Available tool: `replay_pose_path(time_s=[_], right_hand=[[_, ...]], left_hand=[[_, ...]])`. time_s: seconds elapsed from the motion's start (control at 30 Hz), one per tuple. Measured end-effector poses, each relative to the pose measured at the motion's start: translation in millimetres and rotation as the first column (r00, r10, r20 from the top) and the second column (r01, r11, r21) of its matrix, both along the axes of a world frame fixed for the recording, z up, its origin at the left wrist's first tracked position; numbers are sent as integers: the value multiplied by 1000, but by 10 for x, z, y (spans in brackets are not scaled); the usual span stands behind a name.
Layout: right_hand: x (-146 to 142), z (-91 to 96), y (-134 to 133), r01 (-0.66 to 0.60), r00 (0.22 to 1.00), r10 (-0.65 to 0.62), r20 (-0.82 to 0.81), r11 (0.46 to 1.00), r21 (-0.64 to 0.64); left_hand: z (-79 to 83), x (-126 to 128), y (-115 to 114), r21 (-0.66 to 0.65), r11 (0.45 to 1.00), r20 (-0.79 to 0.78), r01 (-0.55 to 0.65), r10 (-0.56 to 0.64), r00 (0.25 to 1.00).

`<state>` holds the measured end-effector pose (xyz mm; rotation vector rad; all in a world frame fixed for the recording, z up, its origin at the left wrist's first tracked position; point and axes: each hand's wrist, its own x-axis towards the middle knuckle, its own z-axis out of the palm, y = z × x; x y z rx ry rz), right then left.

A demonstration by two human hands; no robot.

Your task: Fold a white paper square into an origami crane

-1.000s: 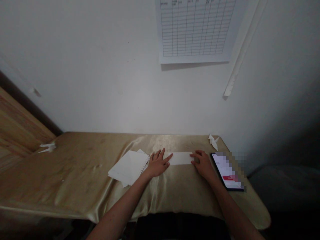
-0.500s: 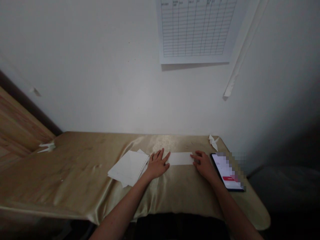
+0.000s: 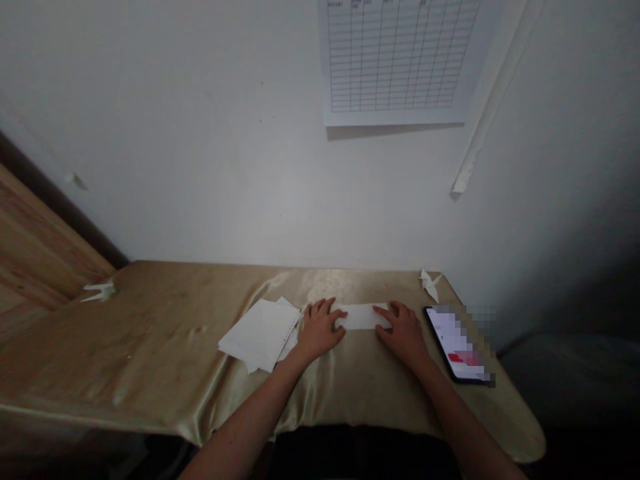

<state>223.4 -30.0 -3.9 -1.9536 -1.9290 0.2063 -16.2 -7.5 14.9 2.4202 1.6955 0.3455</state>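
Note:
A narrow white paper strip (image 3: pixel 361 315) lies flat on the gold satin tablecloth (image 3: pixel 165 353). My left hand (image 3: pixel 321 329) rests palm down at the strip's left end, fingers curled a little, fingertips touching the paper. At the strip's right end my right hand (image 3: pixel 403 329) lies flat with the fingers stretched over the paper's edge. Neither hand grips anything.
A loose pile of white sheets (image 3: pixel 261 333) lies just left of my left hand. A lit phone (image 3: pixel 457 345) sits to the right of my right hand. One folded paper crane (image 3: pixel 429 283) stands at the back right, another (image 3: pixel 101 290) at the far left. A gridded chart (image 3: pixel 400 60) hangs on the wall.
Both hands have slid inward along the strip, so less of it shows between them. My left fingers have curled in slightly. The camera view has shifted a little.

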Motion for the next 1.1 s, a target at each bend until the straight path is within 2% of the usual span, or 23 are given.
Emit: replay_pose_path(time_s=[0.33, 0.53, 0.83, 1.1], right_hand=[[-183, 58, 83, 60, 998, -58, 29, 993, -98], [-200, 83, 119, 89, 996, -90, -2, 986, -139], [-82, 200, 147, 65, 997, -73, -28, 971, -230], [50, 220, 157, 11, 998, -24, -50, 968, -252]], left_hand=[[-70, 362, 13, -1, 989, -10, -150, 150, 989], [-80, 475, 16, -27, 978, 6, -206, 206, 979], [-83, 470, 50, -53, 979, -5, -197, 197, 980], [-72, 308, 55, -87, 985, 23, -151, 153, 988]])
